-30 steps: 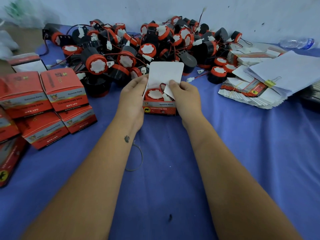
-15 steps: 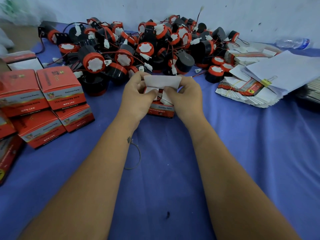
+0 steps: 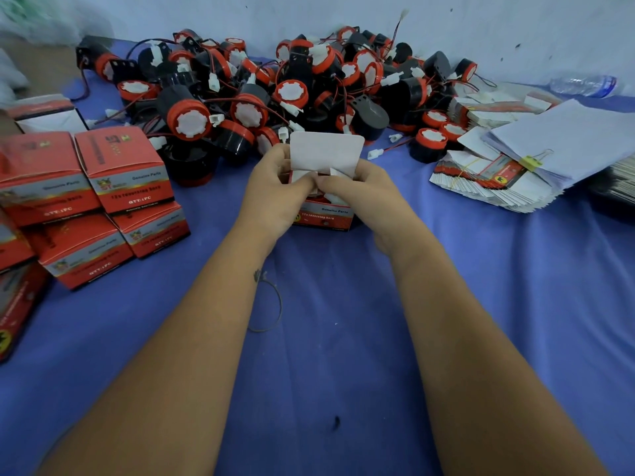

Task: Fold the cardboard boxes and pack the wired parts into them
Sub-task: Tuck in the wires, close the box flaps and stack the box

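Note:
A small red cardboard box [image 3: 324,217] stands on the blue cloth in front of me, its white top lid [image 3: 326,154] standing upright. My left hand [image 3: 275,190] grips the box's left side, and its fingers press a side flap inward. My right hand [image 3: 364,190] grips the right side and holds the other flap down; the fingertips of both hands meet over the opening. The part inside is mostly hidden. A big heap of red-and-black wired parts [image 3: 275,94] lies just behind the box.
Closed red boxes [image 3: 123,170] are stacked at the left. A pile of flat unfolded cartons [image 3: 488,180] and clipped white sheets [image 3: 570,139] lies at the right. A plastic bottle [image 3: 584,84] lies by the wall. A thin wire loop [image 3: 271,304] lies under my left forearm.
A second ago the lid stood up; half a second ago it was bent down over the box. Now it stands up again and both hands press the side flaps inward.

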A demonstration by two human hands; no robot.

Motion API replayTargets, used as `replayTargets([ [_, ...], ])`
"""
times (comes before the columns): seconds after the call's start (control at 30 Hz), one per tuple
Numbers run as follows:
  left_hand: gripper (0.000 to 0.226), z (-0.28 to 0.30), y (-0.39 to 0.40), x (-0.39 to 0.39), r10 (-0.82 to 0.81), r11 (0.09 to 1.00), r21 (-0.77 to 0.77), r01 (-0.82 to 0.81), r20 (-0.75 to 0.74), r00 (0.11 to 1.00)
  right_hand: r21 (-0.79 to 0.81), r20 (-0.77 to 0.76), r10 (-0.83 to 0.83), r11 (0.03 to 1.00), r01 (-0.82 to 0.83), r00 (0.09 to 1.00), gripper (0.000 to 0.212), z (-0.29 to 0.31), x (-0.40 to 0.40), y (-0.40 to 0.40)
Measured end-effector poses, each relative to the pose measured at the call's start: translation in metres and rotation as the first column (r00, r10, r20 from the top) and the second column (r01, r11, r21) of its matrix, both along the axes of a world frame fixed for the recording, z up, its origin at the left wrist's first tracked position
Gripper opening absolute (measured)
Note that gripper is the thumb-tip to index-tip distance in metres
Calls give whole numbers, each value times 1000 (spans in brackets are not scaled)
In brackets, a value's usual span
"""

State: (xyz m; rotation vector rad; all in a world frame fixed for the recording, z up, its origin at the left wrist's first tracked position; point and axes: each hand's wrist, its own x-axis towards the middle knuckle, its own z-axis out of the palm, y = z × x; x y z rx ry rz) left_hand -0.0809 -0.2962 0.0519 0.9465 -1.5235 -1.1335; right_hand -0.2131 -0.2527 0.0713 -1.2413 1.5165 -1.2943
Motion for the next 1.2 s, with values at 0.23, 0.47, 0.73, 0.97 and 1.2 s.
replayTargets([
  [0.23, 33, 0, -2, 3, 14, 1000, 25, -15, 37, 999, 50, -40, 28, 998, -26, 999, 39, 2, 2, -3],
  [0.47, 28, -1, -1, 2, -3, 999, 52, 2, 26, 1000, 47, 12, 3, 999, -4, 1000, 37, 3, 1, -4],
  [0.73, 29, 0, -1, 2, 6, 998, 56, -8, 36, 999, 130, 20, 55, 990, -58, 998, 36, 9, -2, -2],
  [0.97, 29, 1, 1, 2, -21, 999, 50, 19, 57, 998, 100, 32, -46, 994, 43, 998, 44, 13, 5, -1],
  [1.2, 21, 0, 4, -2, -37, 999, 38, 34, 83, 996, 70, 99, -105, 993, 98, 990, 37, 14, 2, 2],
])
